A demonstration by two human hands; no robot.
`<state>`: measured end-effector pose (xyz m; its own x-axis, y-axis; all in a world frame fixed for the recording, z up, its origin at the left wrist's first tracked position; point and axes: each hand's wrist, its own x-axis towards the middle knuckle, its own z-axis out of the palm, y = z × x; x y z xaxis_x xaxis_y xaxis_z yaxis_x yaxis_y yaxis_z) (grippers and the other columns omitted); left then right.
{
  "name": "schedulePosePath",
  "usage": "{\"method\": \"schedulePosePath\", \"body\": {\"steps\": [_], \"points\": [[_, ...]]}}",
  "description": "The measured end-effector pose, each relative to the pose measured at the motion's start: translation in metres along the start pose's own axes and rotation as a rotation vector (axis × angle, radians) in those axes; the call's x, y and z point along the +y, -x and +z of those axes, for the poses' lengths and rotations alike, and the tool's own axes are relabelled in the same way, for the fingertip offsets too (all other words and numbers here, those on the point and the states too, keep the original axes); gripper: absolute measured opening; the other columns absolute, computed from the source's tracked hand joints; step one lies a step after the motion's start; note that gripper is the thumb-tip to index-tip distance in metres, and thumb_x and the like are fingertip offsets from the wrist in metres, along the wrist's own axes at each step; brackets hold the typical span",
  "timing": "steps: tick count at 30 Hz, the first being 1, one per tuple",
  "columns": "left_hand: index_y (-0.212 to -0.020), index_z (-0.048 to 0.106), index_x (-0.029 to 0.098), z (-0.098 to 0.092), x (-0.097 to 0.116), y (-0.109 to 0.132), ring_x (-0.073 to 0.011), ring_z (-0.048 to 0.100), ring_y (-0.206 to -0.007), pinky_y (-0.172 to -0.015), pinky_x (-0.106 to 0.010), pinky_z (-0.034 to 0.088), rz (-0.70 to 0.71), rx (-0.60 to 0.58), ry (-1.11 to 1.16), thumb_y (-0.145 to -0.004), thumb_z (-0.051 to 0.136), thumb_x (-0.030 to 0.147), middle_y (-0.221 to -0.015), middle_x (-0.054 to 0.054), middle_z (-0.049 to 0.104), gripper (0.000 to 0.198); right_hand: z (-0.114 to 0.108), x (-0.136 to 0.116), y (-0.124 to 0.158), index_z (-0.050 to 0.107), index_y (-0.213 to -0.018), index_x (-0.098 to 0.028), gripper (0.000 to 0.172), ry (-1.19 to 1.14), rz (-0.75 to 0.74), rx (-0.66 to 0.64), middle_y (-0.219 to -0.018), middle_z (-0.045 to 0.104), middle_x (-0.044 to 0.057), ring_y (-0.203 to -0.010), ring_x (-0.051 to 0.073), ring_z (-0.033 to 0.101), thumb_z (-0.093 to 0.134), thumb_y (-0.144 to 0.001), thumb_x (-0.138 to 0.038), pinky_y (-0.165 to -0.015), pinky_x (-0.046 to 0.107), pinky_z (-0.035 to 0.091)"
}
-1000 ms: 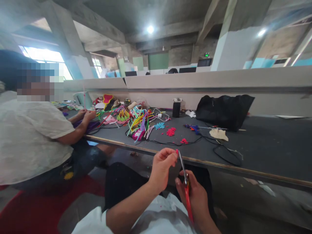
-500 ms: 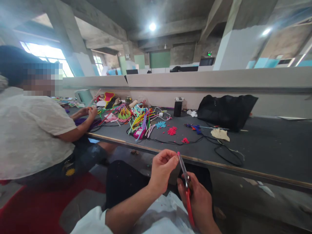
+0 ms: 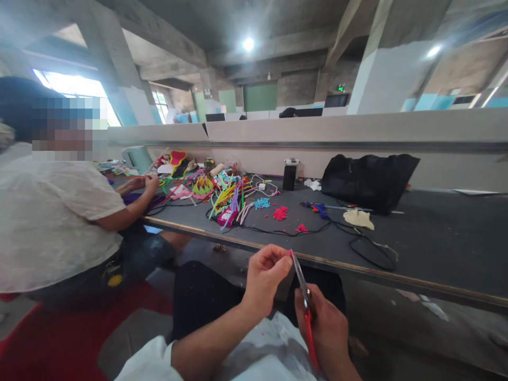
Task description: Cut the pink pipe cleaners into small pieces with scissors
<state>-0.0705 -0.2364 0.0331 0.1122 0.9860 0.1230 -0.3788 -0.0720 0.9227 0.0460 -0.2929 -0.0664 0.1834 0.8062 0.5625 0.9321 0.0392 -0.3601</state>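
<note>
My left hand [image 3: 262, 278] is above my lap in front of the table edge, its thumb and fingertips closed on a small pink piece [image 3: 291, 253] that looks like a bit of pipe cleaner. Only its tip shows; the fingers cover the rest. Red-handled scissors [image 3: 309, 328] are gripped in my right hand [image 3: 328, 323], their blade tips right at the pink piece. On the table beyond lie a pile of short pink-red pieces [image 3: 280, 213], a smaller red clump [image 3: 301, 228] and a pile of short blue pieces [image 3: 262, 203].
Colourful pipe cleaners [image 3: 230, 193] lie heaped left of the blue pile. A glue gun [image 3: 318, 209] with a looping black cable [image 3: 357, 248] lies to the right, before a black bag [image 3: 365, 182]. At left sits a co-worker [image 3: 59, 211], both hands over the table.
My right hand and the scissors have shifted slightly right, and the blades look closer together. My left hand stays nearly in place. The co-worker's head and hands have moved a little.
</note>
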Motion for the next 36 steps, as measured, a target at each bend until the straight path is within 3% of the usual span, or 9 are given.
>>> {"method": "schedulePosePath", "body": {"steps": [6, 15, 22, 29, 31, 32, 36], "points": [[-0.068, 0.064, 0.013, -0.001, -0.001, 0.001, -0.0057, 0.039, -0.055, -0.052, -0.018, 0.03, -0.007, -0.015, 0.005, -0.069, 0.074, 0.024, -0.061, 0.002, 0.054, 0.015, 0.009, 0.009, 0.005, 0.061, -0.074, -0.023, 0.041, 0.028, -0.067, 0.084, -0.048, 0.056, -0.003, -0.041, 0.013, 0.055, 0.032, -0.096, -0.043, -0.045, 0.022, 0.031], [-0.066, 0.061, 0.014, -0.002, 0.004, -0.001, -0.0065, 0.039, -0.054, -0.054, -0.02, 0.029, -0.05, -0.099, 0.078, -0.07, 0.068, 0.02, -0.057, 0.003, 0.051, 0.011, -0.002, -0.003, -0.003, 0.06, -0.078, -0.02, 0.034, -0.392, 0.106, 0.017, -0.057, 0.063, -0.001, -0.044, 0.011, 0.058, 0.044, -0.092, -0.046, -0.046, 0.018, 0.041], [-0.064, 0.063, 0.013, -0.023, -0.007, 0.002, -0.0059, 0.036, -0.048, -0.049, -0.021, 0.024, -0.335, -0.342, -0.048, -0.064, 0.068, 0.018, -0.053, 0.003, 0.05, 0.007, -0.028, -0.009, -0.013, 0.066, -0.096, -0.019, 0.033, -0.657, 0.175, -0.062, -0.074, 0.069, 0.002, -0.055, 0.012, 0.06, 0.049, -0.089, -0.046, -0.051, 0.018, 0.047], [-0.064, 0.063, 0.013, -0.041, -0.025, 0.011, -0.007, 0.037, -0.046, -0.047, -0.022, 0.025, -0.515, -0.412, -0.167, -0.061, 0.069, 0.024, -0.05, 0.003, 0.051, 0.013, -0.041, -0.023, -0.013, 0.066, -0.08, -0.021, 0.031, -0.697, 0.175, -0.108, -0.059, 0.058, -0.004, -0.047, 0.009, 0.05, 0.048, -0.089, -0.045, -0.047, 0.019, 0.04], [-0.066, 0.063, 0.014, -0.039, -0.021, 0.012, -0.0077, 0.037, -0.047, -0.048, -0.022, 0.026, -0.465, -0.41, -0.249, -0.064, 0.068, 0.026, -0.052, 0.003, 0.051, 0.013, -0.041, -0.024, -0.014, 0.063, -0.077, -0.02, 0.032, -0.696, 0.158, -0.098, -0.057, 0.055, -0.004, -0.046, 0.009, 0.048, 0.047, -0.089, -0.045, -0.047, 0.019, 0.039], [-0.066, 0.063, 0.015, -0.037, -0.019, 0.013, -0.0083, 0.039, -0.048, -0.049, -0.022, 0.027, -0.375, -0.399, -0.336, -0.066, 0.067, 0.026, -0.055, 0.002, 0.052, 0.012, -0.04, -0.023, -0.014, 0.062, -0.076, -0.02, 0.032, -0.695, 0.153, -0.098, -0.056, 0.054, -0.004, -0.046, 0.009, 0.048, 0.047, -0.09, -0.045, -0.047, 0.019, 0.039], [-0.065, 0.064, 0.017, -0.03, -0.012, 0.018, -0.0121, 0.047, -0.059, -0.059, -0.025, 0.033, 0.215, -0.39, -0.772, -0.071, 0.06, 0.016, -0.063, -0.001, 0.057, 0.007, -0.039, -0.019, -0.016, 0.061, -0.081, -0.019, 0.034, -0.686, 0.205, -0.127, -0.059, 0.057, -0.002, -0.051, 0.011, 0.052, 0.044, -0.091, -0.047, -0.049, 0.02, 0.041]]}}
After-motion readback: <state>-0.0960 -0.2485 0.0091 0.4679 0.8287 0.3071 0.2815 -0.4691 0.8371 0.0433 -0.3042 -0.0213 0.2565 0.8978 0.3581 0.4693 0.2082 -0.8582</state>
